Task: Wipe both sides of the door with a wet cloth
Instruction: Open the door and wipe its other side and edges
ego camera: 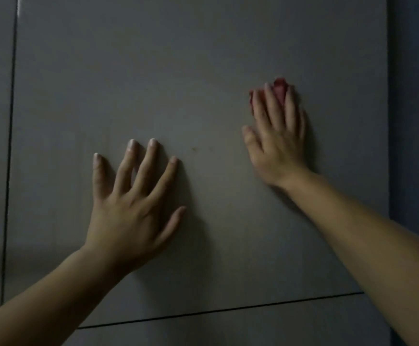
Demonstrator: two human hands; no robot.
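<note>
The left hand (131,211) lies flat on the smooth grey flat-panel door (178,71), fingers (151,158) straight and spread apart. Up to its right, the right hand (278,138) presses a small crumpled red cloth (279,89) against the door, fingers straight over it, slightly spread.

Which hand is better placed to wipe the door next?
Right. The right hand presses the red cloth against the door; the left hand rests bare on it.
</note>
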